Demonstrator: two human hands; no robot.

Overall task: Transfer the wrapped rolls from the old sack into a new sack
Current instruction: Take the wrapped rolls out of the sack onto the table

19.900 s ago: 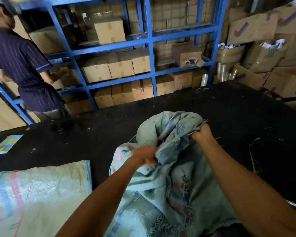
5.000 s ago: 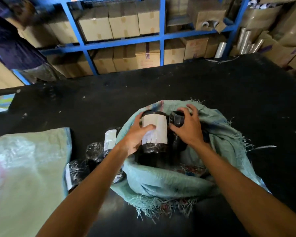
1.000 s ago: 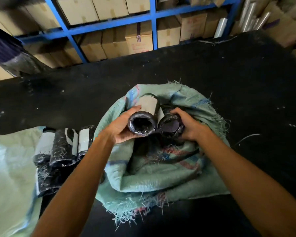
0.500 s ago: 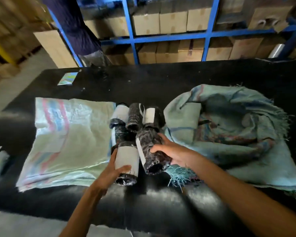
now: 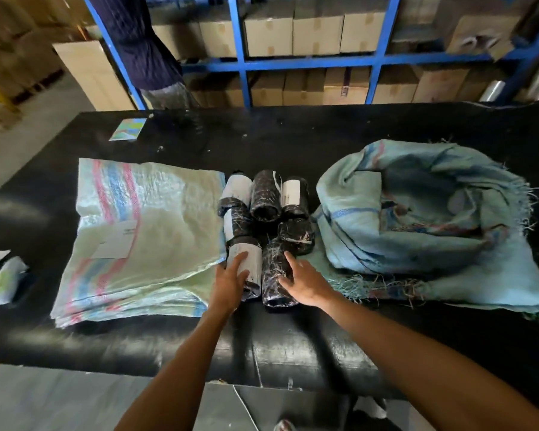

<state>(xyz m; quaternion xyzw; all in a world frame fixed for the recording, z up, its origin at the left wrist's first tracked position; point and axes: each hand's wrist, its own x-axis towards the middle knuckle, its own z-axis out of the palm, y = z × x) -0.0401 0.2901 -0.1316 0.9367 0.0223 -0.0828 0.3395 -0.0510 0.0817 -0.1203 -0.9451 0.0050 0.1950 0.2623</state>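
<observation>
The frayed old sack (image 5: pixel 352 225) lies open and slumped on the right of the black table (image 5: pixel 293 138). The flat, folded new sack (image 5: pixel 137 237) lies on the left. Between them several black wrapped rolls (image 5: pixel 264 197), some with white labels, lie in a pile. My left hand (image 5: pixel 231 284) rests with fingers stretched over the nearest labelled roll (image 5: pixel 249 259). My right hand (image 5: pixel 305 283) lies with fingers apart against the black roll (image 5: pixel 274 275) beside it. Both rolls rest on the table.
Blue shelving (image 5: pixel 308 62) stacked with cardboard boxes stands behind the table. A person in a dark shirt (image 5: pixel 137 42) stands at the far left corner. A small coloured card (image 5: pixel 128 129) lies at the back left. The table's front edge (image 5: pixel 262 353) is close to me.
The two rolls I lifted out of the old sack now lie at the front of the pile. My fingers have loosened and spread over them.
</observation>
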